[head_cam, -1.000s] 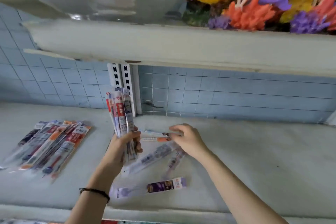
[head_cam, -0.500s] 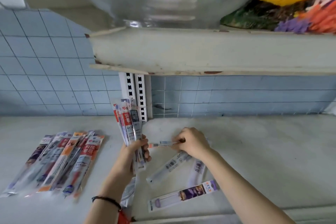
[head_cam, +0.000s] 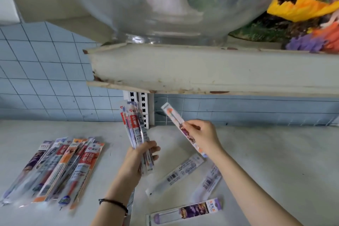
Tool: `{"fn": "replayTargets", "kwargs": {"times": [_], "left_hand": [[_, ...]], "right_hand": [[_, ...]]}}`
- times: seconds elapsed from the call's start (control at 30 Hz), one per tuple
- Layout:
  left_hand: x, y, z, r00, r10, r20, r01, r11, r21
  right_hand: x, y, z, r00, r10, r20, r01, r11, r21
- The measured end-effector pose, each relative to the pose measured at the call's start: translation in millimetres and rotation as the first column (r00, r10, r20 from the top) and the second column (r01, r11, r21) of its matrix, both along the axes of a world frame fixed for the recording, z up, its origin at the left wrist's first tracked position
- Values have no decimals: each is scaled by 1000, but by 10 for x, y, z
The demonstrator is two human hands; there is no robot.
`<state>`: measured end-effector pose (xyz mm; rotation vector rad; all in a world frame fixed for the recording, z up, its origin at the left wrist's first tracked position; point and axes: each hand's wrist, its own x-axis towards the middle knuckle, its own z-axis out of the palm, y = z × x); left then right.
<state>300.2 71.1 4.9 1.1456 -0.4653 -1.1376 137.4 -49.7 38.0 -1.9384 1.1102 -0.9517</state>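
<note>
Left hand [head_cam: 142,154] grips a bundle [head_cam: 136,134] of packets upright above the shelf [head_cam: 275,161]. Right hand [head_cam: 203,135] pinches one packet [head_cam: 176,121], tilted, clear of the shelf. Three loose packets [head_cam: 176,176] lie near the front edge; a pile [head_cam: 60,169] sits toward the left.

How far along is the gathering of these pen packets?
Likely past halfway. Done: a pile of pen packets lies left on the shelf, and the left hand holds an upright bundle. In hand: the right hand pinches a single packet, held up. Left: lying flat, a white barcode packet, a pale packet beside it and a purple packet at the front.
</note>
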Motion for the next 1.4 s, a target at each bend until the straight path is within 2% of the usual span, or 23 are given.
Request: {"fn": "replayTargets", "kwargs": {"times": [0.07,0.13,0.23,0.3,0.37,0.47,0.57,0.67,0.77,0.87,1.0,1.07,1.13,1.2,1.27,1.33,1.4], "left_hand": [[-40,-58,25,1000,7,18,-6,1000,-26],[-89,-105,80,999,-9,49,12,997,-72],[-144,-168,164,993,-41,112,54,991,-123],[-173,-217,191,995,-26,101,41,987,-156],[-201,-258,201,996,33,85,-21,990,-137],[-218,-295,208,979,182,90,-173,979,-106],[-157,-289,209,946,323,-16,-323,937,-133],[-96,-259,218,890,437,-129,-448,890,-82],[-76,-229,205,867,472,-157,-486,872,-63],[-86,-188,165,909,400,-118,-408,912,-52],[-174,-118,101,978,198,-71,-202,977,-68],[-213,-46,90,1000,20,-6,-20,1000,-20],[-229,44,93,989,-148,11,148,989,20],[-206,104,98,965,-259,-38,260,966,12],[-183,130,127,930,-342,-133,345,938,-1],[-188,121,156,884,-423,-196,430,903,-8],[-240,90,180,831,-513,-216,520,854,-30]], "right_hand": [[-32,49,116,977,13,215,-58,976,207],[-61,108,171,956,70,285,-162,936,313],[-68,178,148,961,170,216,-242,897,371],[-71,209,88,965,228,131,-261,889,375],[-84,235,32,952,299,70,-302,870,389],[-119,251,9,917,383,113,-393,816,425],[-176,261,-2,936,310,168,-352,796,493],[-244,273,-79,946,199,255,-305,810,501],[-252,277,-167,921,73,383,-283,802,526],[-225,278,-169,840,-86,536,-290,764,576],[-195,255,-103,596,-250,763,-431,702,567],[-194,185,-73,549,-323,771,-374,730,572],[-231,92,-20,533,-381,756,-246,785,569],[-300,-3,51,570,-372,733,-139,836,532],[-357,-56,112,697,-257,669,-143,865,481],[-359,-39,138,843,-89,530,-185,878,442],[-292,40,151,925,25,379,-194,889,415]]}}
